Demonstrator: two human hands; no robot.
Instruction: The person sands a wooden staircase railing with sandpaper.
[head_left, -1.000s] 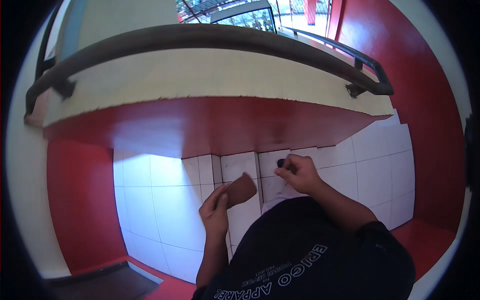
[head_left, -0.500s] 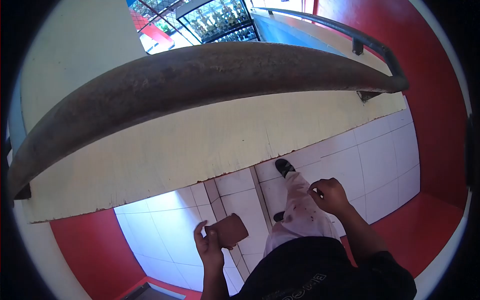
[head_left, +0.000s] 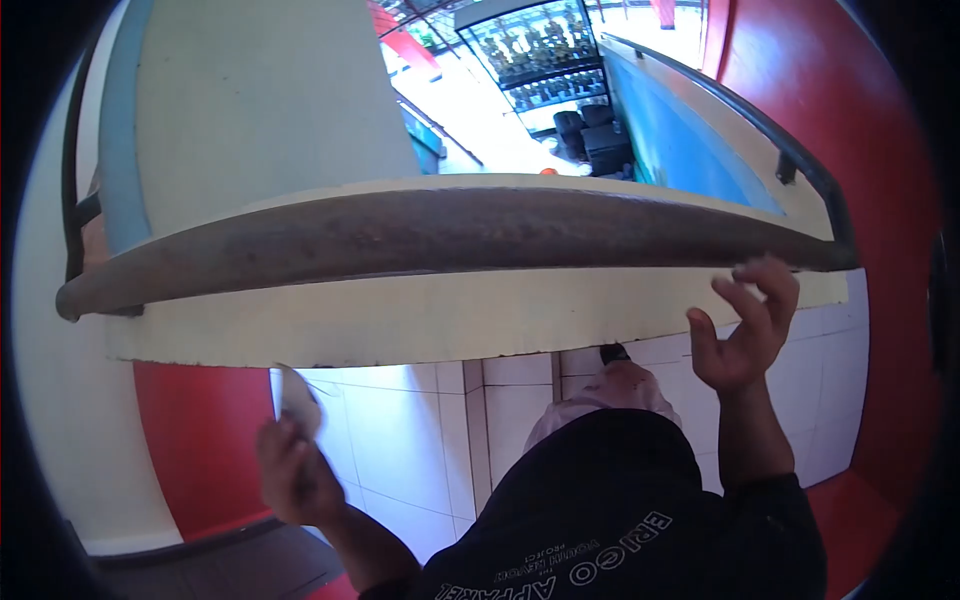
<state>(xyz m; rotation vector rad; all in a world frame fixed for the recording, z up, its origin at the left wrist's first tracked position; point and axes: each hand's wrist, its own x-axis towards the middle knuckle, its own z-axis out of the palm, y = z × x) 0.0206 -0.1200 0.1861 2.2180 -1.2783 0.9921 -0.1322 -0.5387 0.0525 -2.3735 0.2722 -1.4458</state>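
Observation:
My left hand (head_left: 298, 468) is raised at the lower left, its fingers closed on a thin curved sheet (head_left: 300, 402) that shows a pale, blurred face. The sheet's top lies by the lower edge of the cream ledge (head_left: 430, 318). Over on the right, my right hand (head_left: 745, 335) is up with fingers spread and nothing in it. Its fingertips are just below the right end of the thick brown rail (head_left: 450, 232), and I cannot tell if they touch it.
White floor tiles (head_left: 385, 430) and a low step lie below the ledge. Red walls (head_left: 200, 440) stand on both sides. Beyond the rail are a thinner handrail (head_left: 730, 98), a blue wall (head_left: 690, 140) and a glass cabinet (head_left: 535, 55) with small figures.
The view has shifted, and the rail sits lower and flatter. My left hand has moved left and turned the sheet from its brown face to a pale one. My right hand has risen rightward and opened.

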